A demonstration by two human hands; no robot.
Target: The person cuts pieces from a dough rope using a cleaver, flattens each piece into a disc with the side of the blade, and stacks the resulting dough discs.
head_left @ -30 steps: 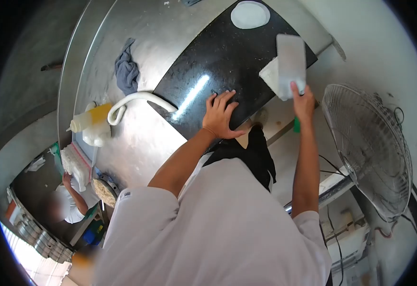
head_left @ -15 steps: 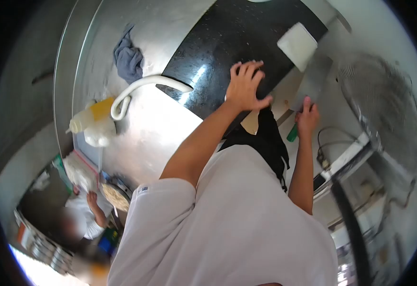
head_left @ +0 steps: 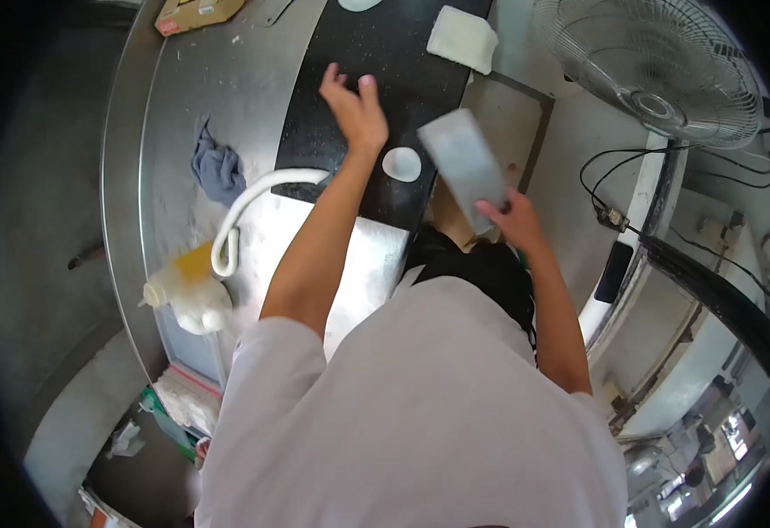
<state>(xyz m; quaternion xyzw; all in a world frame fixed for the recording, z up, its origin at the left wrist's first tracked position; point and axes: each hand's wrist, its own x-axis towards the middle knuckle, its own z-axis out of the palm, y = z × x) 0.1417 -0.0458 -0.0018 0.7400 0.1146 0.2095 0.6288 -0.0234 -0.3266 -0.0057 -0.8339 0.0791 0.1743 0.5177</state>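
Note:
My right hand (head_left: 518, 224) grips a cleaver (head_left: 464, 163) with a broad metal blade; its handle is mostly hidden by the hand. The blade is tilted, over the front edge of the black work surface (head_left: 411, 97). My left hand (head_left: 354, 110) is raised above that surface, fingers apart, holding nothing. A flat white dough round (head_left: 401, 165) lies between the left hand and the blade. To the left, a long white dough rope (head_left: 257, 187) curls from the black surface onto the metal counter. Part of another white round (head_left: 358, 3) shows at the top edge.
A folded white cloth (head_left: 462, 40) lies at the black surface's edge. On the metal counter (head_left: 200, 79) are a grey cloth (head_left: 218, 163), a plastic jug (head_left: 200, 304) with a yellow label and a cardboard box (head_left: 196, 13). A wire-caged fan (head_left: 657, 75) and cables stand at right.
My left hand has lifted and moved left, uncovering the dough round. The cleaver has swung left toward the black surface's edge. The whole view has shifted.

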